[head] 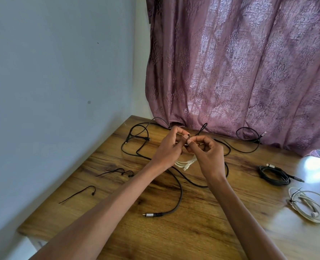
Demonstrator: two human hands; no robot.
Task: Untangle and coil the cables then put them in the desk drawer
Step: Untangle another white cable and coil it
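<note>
I see the mauve patterned curtain [239,72] filling the upper right, its hem resting on the back edge of the wooden desk [202,222], and a pale wall [52,72] to the left. On the desk, a long black cable [179,192] sprawls in loose tangled loops from the back left corner toward me, ending in a silver-tipped plug [148,215] near the front. Another black cable [249,139] loops at the back right, against the curtain. To the right lie two bundles already coiled: a black coiled cable [274,175] and, nearer me, a white coiled cable [309,205] bound with a tie. At the left, well apart from the tangle, lie two thin black ties [118,171], one [78,194] closer to the desk's edge.

My left hand [169,149] and right hand [207,156] meet above the middle of the desk. Both sets of fingers [191,141] are curled and pinching a small black strand between the thumbs. Below the hands hangs a small white cable bundle [186,164] with its connectors showing; I cannot tell which hand holds it.
</note>
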